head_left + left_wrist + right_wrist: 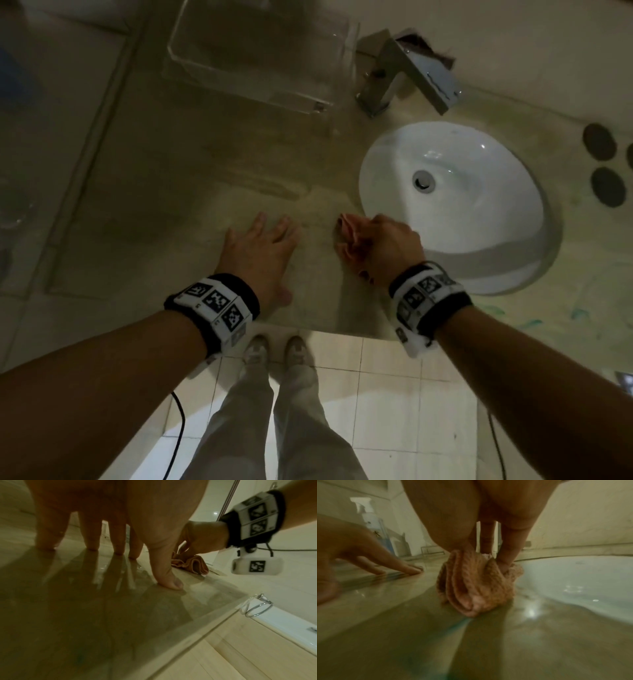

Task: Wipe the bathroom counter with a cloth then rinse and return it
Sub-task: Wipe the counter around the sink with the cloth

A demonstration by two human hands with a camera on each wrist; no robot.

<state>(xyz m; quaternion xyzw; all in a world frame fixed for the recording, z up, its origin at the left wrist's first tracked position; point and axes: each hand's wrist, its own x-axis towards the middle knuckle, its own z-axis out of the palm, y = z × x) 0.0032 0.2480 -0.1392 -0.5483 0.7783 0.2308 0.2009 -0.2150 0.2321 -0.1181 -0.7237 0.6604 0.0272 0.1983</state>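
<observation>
A bunched pink cloth point(349, 236) lies pressed on the beige stone counter point(191, 178), just left of the white oval sink point(455, 205). My right hand point(383, 243) grips the cloth point(474, 585) from above, fingers curled into its folds. My left hand point(263, 250) rests flat on the counter a little to the left of the cloth, fingers straight and spread; its fingertips point(92, 547) and thumb touch the glossy surface. From the left wrist view the cloth point(192, 564) shows under the right hand point(204, 539).
A chrome faucet point(407, 78) stands behind the sink. A clear acrylic tray point(257, 58) sits at the back of the counter. Dark round stones point(599, 142) lie right of the sink. A spray bottle point(371, 520) stands far left. The counter's front edge point(325, 329) is near my wrists.
</observation>
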